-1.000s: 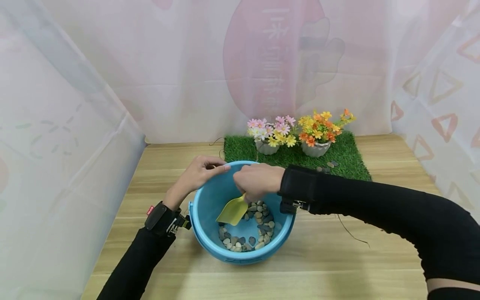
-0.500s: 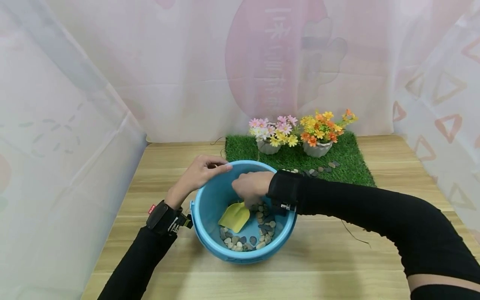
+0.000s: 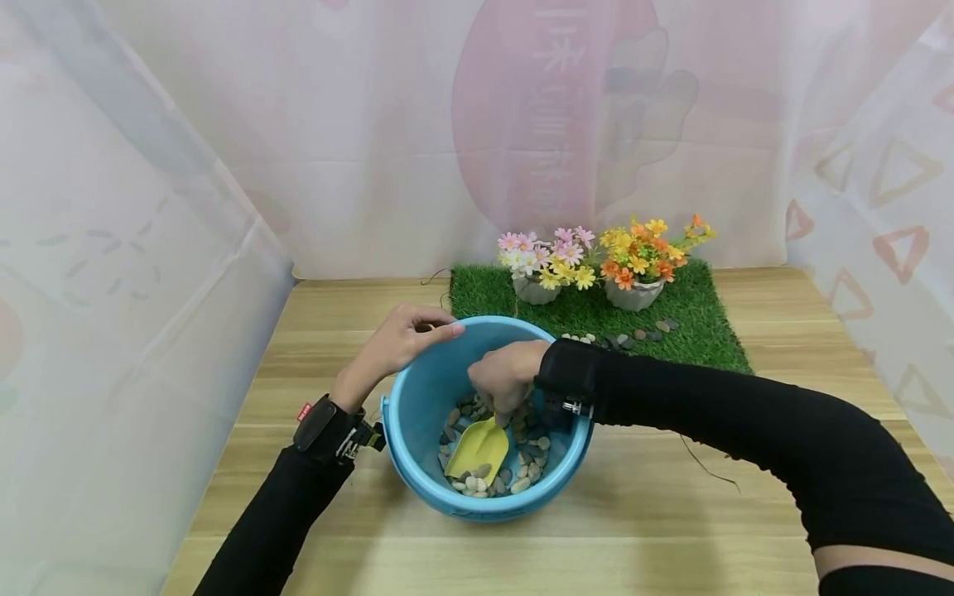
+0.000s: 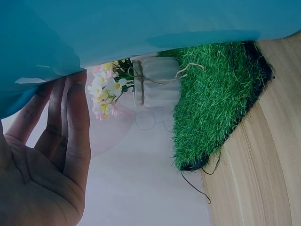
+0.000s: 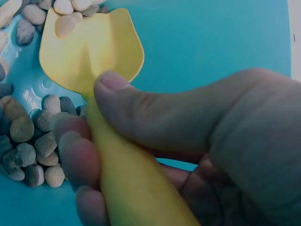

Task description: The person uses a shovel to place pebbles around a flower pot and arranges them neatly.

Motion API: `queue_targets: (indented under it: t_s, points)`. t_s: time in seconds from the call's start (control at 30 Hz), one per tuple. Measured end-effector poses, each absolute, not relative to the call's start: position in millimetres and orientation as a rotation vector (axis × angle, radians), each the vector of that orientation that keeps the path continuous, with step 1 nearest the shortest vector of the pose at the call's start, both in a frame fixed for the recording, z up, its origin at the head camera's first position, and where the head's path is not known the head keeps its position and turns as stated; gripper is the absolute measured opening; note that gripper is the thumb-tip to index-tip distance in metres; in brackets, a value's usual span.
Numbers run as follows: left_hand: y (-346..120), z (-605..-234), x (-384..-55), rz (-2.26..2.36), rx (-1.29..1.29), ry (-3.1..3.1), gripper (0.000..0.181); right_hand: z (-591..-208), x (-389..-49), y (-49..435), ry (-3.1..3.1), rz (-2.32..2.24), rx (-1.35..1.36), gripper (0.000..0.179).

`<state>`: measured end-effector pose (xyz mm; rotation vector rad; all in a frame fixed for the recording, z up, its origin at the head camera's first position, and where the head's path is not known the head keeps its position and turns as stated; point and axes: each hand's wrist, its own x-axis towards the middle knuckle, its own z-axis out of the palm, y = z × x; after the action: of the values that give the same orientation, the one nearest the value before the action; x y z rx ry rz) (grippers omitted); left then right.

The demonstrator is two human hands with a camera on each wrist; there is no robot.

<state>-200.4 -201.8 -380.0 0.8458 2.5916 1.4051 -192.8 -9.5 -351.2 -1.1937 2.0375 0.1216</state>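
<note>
A blue bucket (image 3: 417,476) stands on the wooden table with several grey and cream pebbles (image 3: 527,472) on its floor. At its far left rim my left hand (image 3: 402,339) holds on, thumb on top and fingers against the outer wall. My right hand (image 3: 507,372) reaches inside and grips the handle of a yellow toy shovel (image 3: 480,447). In the right wrist view the thumb lies along the handle (image 5: 131,179) and the fingers curl round it. The blade points toward the near wall, low among the pebbles, and a few pebbles lie at its front edge.
Behind the bucket lies a green artificial grass mat (image 3: 477,290). On it stand a pot of pink and white flowers (image 3: 537,285) and a pot of orange and yellow flowers (image 3: 633,294), with a row of pebbles (image 3: 639,334) in front. Printed cloth (image 3: 358,165) surrounds the table.
My right hand has lowered the shovel and moved its blade toward the near side of the bucket. Pebbles now touch its front edge. My left hand stays on the rim.
</note>
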Motion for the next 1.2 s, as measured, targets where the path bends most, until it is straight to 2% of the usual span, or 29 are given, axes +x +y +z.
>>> queue_targets:
  t_s: [0.13,0.4,0.43,0.53,0.77,1.2]
  points:
    - [-201.2,-380.6,-200.5,1.396,0.826,2.597,0.020,-355.0,-201.5,-5.3,1.948,0.094,-1.192,0.026]
    - [-200.2,-380.1,-200.9,1.400,0.827,2.590,0.020,-353.7,-218.0,2.4,1.836,-0.037,-1.037,0.032]
    - [-200.4,-380.0,-201.0,1.401,0.828,2.586,0.019,-366.4,-226.2,4.7,1.813,-0.070,-1.054,0.034]
    - [-201.2,-379.7,-201.2,1.404,0.827,2.585,0.019,-373.9,-232.5,8.0,1.788,-0.110,-1.056,0.036]
    - [-201.4,-380.3,-200.8,1.398,0.802,2.595,0.020,-307.8,-199.0,18.1,1.788,-0.213,-1.086,0.029]
    - [-199.8,-380.2,-200.7,1.412,0.843,2.589,0.021,-302.4,-204.2,39.4,1.657,-0.388,-1.121,0.030]
